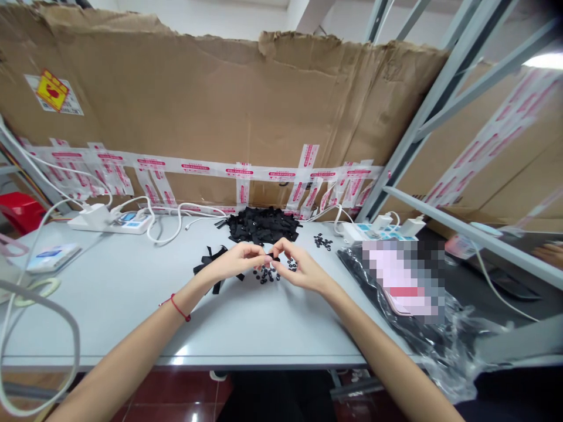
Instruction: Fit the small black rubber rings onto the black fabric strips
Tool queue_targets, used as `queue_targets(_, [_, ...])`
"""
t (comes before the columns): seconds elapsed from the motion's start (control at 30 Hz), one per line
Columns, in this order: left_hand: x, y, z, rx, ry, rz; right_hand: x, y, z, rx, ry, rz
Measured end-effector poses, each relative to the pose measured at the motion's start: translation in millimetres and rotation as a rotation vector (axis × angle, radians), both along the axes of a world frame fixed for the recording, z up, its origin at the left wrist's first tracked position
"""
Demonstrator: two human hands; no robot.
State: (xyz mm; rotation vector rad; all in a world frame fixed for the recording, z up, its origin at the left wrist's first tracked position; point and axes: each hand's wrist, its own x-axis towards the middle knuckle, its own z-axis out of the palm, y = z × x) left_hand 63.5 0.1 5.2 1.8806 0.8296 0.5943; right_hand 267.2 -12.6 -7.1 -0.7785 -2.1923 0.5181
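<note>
On the grey counter point(132, 305) walled by taped cardboard point(220, 105), our left hand point(233, 262) and right hand point(299, 266) pinch one small black piece point(273, 258) above black rings point(266, 274).

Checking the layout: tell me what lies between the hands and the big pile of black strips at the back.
In the head view, only bare grey table separates the left hand and right hand from the pile of black strips. Small black rings lie just under the fingertips.

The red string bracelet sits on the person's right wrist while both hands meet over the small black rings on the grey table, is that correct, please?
Not quite: the red string bracelet is on the left wrist, not the right. The head view shows it. The rest holds: the left hand and right hand meet over the small black rings on the grey table.
</note>
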Motion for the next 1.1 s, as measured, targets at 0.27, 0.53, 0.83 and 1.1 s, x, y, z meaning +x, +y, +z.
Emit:
queue_targets(0.27, [2, -4, 3.2, 0.051, 0.041, -0.051, -6, 1, -5.3, -0.123, 0.082, -0.107])
queue_targets(0.53, [3, -7, 5.9, 0.127, 0.049, -0.009, -15, -5, -9.3, -0.074, 0.033, -0.052])
queue_targets(0.83, [2, 0, -4.5, -0.012, 0.081, 0.116, -15, 3, -19.2, -0.249, 0.066, -0.182])
queue_targets(1.1, [6, -5, -7.1, 0.103, 0.34, 0.232, -17, 4, -17.7, -0.27, -0.106, -0.087])
